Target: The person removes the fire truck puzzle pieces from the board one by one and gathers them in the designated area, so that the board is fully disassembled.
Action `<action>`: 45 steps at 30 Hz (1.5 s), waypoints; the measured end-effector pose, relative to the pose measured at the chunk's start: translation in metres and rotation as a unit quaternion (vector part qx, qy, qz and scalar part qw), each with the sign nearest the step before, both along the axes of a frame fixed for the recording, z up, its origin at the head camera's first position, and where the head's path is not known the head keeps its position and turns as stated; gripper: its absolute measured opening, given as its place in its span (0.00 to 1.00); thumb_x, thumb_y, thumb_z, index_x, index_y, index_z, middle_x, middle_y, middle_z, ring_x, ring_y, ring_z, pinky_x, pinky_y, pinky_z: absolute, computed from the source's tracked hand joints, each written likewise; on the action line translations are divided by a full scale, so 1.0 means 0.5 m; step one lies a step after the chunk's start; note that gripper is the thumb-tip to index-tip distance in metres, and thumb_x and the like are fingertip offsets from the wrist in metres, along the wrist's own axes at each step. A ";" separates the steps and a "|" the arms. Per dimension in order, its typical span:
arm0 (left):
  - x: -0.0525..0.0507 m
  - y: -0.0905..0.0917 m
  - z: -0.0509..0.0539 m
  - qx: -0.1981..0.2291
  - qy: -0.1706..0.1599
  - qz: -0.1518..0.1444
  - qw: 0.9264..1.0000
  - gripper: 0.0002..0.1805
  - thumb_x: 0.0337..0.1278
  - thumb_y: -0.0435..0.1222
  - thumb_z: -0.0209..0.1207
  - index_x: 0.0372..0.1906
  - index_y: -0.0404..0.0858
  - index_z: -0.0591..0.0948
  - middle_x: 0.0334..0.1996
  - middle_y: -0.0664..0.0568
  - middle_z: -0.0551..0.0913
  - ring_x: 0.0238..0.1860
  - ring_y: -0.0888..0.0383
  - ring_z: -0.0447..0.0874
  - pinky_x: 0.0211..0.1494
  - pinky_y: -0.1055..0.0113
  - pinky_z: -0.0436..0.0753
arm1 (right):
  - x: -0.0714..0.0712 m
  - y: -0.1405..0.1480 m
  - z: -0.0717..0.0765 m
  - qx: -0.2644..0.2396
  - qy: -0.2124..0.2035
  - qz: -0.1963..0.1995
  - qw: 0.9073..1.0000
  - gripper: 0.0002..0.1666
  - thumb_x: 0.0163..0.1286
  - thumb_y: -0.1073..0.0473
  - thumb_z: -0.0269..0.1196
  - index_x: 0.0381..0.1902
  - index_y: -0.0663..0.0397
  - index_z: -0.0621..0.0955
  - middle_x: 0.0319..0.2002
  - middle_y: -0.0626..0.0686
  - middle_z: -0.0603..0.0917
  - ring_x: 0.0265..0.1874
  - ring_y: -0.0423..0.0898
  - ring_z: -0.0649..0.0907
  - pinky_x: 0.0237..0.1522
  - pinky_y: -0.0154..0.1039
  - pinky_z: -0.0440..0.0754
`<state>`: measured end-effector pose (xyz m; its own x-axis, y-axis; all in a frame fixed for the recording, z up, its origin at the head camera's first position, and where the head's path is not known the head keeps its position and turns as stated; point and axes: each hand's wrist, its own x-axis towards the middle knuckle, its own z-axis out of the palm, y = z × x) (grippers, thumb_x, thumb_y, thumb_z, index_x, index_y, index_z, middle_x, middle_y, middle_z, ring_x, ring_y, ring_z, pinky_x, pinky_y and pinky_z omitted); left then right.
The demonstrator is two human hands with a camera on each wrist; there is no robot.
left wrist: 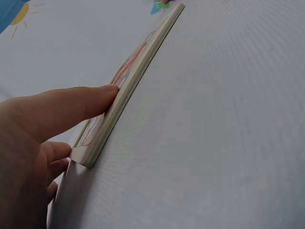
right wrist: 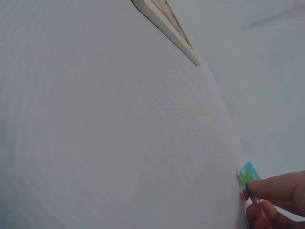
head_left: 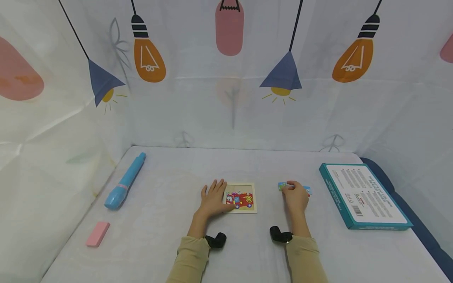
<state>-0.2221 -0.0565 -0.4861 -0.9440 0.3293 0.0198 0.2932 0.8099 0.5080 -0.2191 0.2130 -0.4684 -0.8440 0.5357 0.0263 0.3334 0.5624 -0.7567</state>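
A small wooden puzzle board with a pale frame lies flat in the middle of the table. Its lower part shows a red vehicle picture; a bare strip runs along the top. My left hand lies at the board's left side, fingers spread and straight, the thumb resting across the picture's edge. Off to the right, my right hand pinches a thin blue and green puzzle piece between thumb and fingers, low over or on the table. The fingers cover the piece's middle.
A teal and white box lies at the right edge. On the left are a blue pen-like device and a pink eraser-like block. Patterned white curtains enclose the white table.
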 end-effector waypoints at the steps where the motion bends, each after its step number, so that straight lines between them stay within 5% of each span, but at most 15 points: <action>1: -0.002 0.000 -0.002 -0.007 -0.006 0.002 1.000 0.51 0.39 0.56 0.62 0.69 0.36 0.60 0.70 0.46 0.57 0.72 0.46 0.46 0.67 0.42 0.40 | 0.000 0.000 0.000 0.009 0.000 0.002 1.000 0.18 0.58 0.64 0.61 0.47 0.64 0.79 0.32 0.61 0.80 0.33 0.56 0.77 0.37 0.49 0.69; 9: -0.004 0.003 0.000 -0.028 -0.009 0.004 1.000 0.51 0.39 0.57 0.62 0.69 0.37 0.60 0.70 0.47 0.57 0.71 0.46 0.47 0.67 0.42 0.42 | -0.004 0.002 -0.006 0.020 0.007 0.002 1.000 0.19 0.58 0.65 0.61 0.49 0.65 0.78 0.32 0.61 0.79 0.32 0.55 0.77 0.34 0.47 0.70; 19: -0.003 0.002 0.001 -0.026 -0.012 0.004 1.000 0.52 0.37 0.57 0.63 0.69 0.37 0.60 0.70 0.47 0.57 0.71 0.47 0.46 0.67 0.42 0.41 | -0.003 -0.010 0.007 -0.061 0.037 0.036 0.997 0.19 0.57 0.62 0.65 0.47 0.61 0.80 0.34 0.60 0.82 0.30 0.48 0.79 0.28 0.31 0.71; 26: -0.005 0.003 -0.001 -0.032 -0.015 0.005 0.999 0.52 0.37 0.58 0.62 0.70 0.37 0.59 0.71 0.48 0.56 0.72 0.47 0.46 0.67 0.42 0.41 | -0.005 -0.029 0.010 -0.151 0.033 0.108 0.982 0.21 0.58 0.64 0.64 0.50 0.63 0.78 0.36 0.59 0.82 0.20 0.35 0.75 0.23 0.28 0.73; 45: 0.003 0.002 0.009 -0.011 -0.011 0.005 1.000 0.51 0.39 0.56 0.63 0.69 0.37 0.59 0.71 0.48 0.56 0.72 0.47 0.46 0.67 0.42 0.41 | 0.000 -0.095 0.006 -0.147 0.010 0.217 0.965 0.19 0.59 0.64 0.64 0.49 0.60 0.79 0.39 0.59 0.81 0.34 0.47 0.81 0.32 0.37 0.78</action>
<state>-0.2205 -0.0557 -0.4816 -0.9477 0.3190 -0.0084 0.2730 0.8240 0.4966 -0.2190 0.1655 -0.4655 -0.9913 0.1196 -0.0548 0.0992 0.4063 -0.9083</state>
